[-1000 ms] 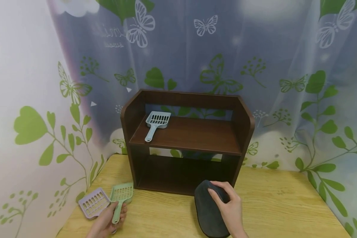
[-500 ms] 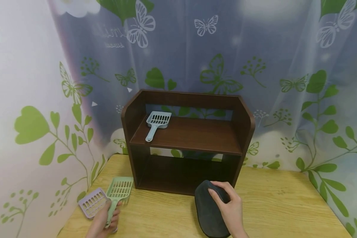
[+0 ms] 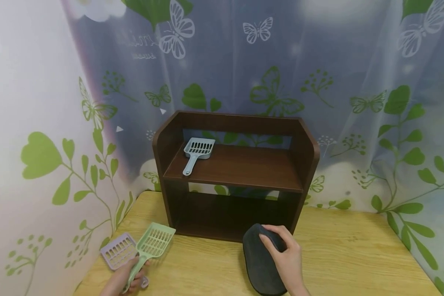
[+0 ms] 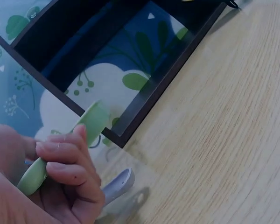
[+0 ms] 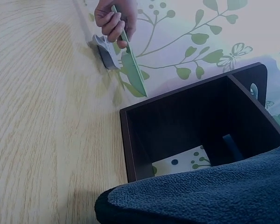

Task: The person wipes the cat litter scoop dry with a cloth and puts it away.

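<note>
My left hand (image 3: 127, 277) grips the handle of a green cat litter scoop (image 3: 155, 241), its slotted head raised off the table and pointing toward the shelf. Beside and partly under that hand lies a purple litter scoop (image 3: 118, 250) on the table; its handle end (image 4: 120, 183) shows past my fingers. With thumb and fingers my right hand (image 3: 286, 257) pinches the upper edge of a dark, fleecy slipper-shaped item (image 3: 260, 263); its fabric (image 5: 210, 186) fills the bottom of the right wrist view. A light blue litter scoop (image 3: 200, 148) lies on the shelf's upper level, at the left.
A dark brown two-level shelf (image 3: 240, 168) stands at the back of the wooden table (image 3: 340, 255). Its left lower corner is close to the green scoop's head. A patterned curtain (image 3: 222, 53) hangs behind and along the sides.
My left hand has tilted and turned the green scoop, lifting it over the table with its head swung to the right. The right hand and the dark item have stayed put.
</note>
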The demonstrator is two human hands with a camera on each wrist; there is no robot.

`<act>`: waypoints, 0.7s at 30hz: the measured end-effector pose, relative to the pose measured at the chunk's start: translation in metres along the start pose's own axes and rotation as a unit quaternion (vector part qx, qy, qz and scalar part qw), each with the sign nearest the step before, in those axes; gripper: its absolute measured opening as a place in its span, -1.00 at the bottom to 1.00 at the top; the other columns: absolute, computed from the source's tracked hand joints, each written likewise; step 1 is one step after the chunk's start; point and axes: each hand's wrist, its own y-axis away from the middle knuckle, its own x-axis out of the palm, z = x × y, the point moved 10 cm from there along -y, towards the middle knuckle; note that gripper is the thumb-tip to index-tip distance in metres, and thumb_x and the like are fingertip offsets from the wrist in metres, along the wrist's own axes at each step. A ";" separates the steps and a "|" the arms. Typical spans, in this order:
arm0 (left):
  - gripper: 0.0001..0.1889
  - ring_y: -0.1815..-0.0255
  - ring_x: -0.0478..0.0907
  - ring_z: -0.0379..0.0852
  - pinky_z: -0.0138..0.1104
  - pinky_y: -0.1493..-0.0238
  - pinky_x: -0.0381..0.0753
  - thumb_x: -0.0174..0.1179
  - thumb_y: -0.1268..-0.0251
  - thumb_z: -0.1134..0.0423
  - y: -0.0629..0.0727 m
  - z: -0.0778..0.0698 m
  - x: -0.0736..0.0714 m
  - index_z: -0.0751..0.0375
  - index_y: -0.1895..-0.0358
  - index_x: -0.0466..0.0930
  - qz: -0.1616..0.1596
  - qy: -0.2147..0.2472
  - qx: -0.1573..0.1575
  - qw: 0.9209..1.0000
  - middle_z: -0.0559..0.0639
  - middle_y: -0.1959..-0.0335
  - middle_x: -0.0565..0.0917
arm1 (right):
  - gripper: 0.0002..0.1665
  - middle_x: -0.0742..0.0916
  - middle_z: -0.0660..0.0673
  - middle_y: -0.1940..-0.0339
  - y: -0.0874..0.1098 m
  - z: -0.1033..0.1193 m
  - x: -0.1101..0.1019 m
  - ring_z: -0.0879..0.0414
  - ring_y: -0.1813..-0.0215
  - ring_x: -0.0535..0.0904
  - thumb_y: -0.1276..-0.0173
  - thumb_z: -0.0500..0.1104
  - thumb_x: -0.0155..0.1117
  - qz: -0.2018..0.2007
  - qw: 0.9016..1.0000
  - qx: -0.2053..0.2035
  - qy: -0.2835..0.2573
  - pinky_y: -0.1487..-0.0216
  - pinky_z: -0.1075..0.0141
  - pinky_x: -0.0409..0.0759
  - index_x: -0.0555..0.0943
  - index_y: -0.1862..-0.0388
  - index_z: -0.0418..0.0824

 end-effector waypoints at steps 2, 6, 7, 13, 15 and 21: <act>-0.55 0.66 0.28 -0.44 -0.59 0.57 0.29 -0.53 -0.68 0.14 -0.001 -0.001 0.005 0.28 -0.03 0.40 0.029 -0.007 0.005 1.000 -0.23 0.57 0.36 | -0.68 0.75 -0.01 0.15 0.000 0.003 0.000 0.25 0.10 0.67 -0.23 -0.38 0.48 0.000 1.000 -0.002 -0.004 0.04 0.49 0.62 0.75 0.07 -0.09; -0.57 0.63 0.26 -0.44 -0.59 0.55 0.28 -0.48 -0.70 0.15 -0.003 -0.002 0.019 0.28 0.00 0.42 0.070 -0.022 0.010 0.997 -0.23 0.55 0.36 | -0.68 0.75 -0.01 0.15 0.001 0.008 0.000 0.25 0.09 0.67 -0.23 -0.38 0.48 0.000 1.000 -0.006 -0.006 0.04 0.50 0.61 0.75 0.07 -0.10; -0.57 0.63 0.26 -0.44 -0.59 0.55 0.27 -0.48 -0.71 0.16 -0.004 -0.004 0.023 0.28 0.01 0.43 0.078 -0.029 0.013 0.996 -0.23 0.54 0.36 | -0.69 0.75 -0.01 0.15 0.001 0.012 0.000 0.25 0.09 0.67 -0.24 -0.38 0.48 0.000 1.000 -0.008 -0.006 0.04 0.50 0.61 0.75 0.07 -0.10; -0.53 0.61 0.25 -0.40 -0.58 0.55 0.29 -0.38 -0.72 0.15 -0.012 -0.015 0.043 0.42 -0.01 0.50 0.071 -0.102 0.034 0.992 -0.20 0.52 0.37 | -0.70 0.75 -0.02 0.15 -0.001 0.017 -0.004 0.27 0.09 0.66 -0.24 -0.38 0.48 -0.003 1.000 -0.010 0.000 0.04 0.52 0.60 0.75 0.08 -0.12; -0.50 0.59 0.25 -0.35 -0.55 0.55 0.29 -0.32 -0.71 0.08 -0.015 -0.019 0.049 0.45 -0.02 0.53 0.048 -0.135 0.032 0.989 -0.18 0.52 0.38 | -0.69 0.75 -0.01 0.15 -0.002 0.009 -0.005 0.27 0.09 0.66 -0.23 -0.37 0.49 -0.004 1.000 -0.007 0.007 0.05 0.52 0.60 0.76 0.08 -0.10; -0.46 0.56 0.24 -0.29 -0.52 0.53 0.30 -0.22 -0.67 -0.07 -0.024 -0.031 0.076 0.35 -0.02 0.60 0.021 -0.172 0.010 0.985 -0.16 0.51 0.40 | -0.70 0.74 0.08 0.13 -0.006 -0.008 -0.007 0.27 0.07 0.66 -0.25 -0.28 0.51 0.002 1.000 -0.007 0.017 0.04 0.51 0.60 0.76 0.07 0.01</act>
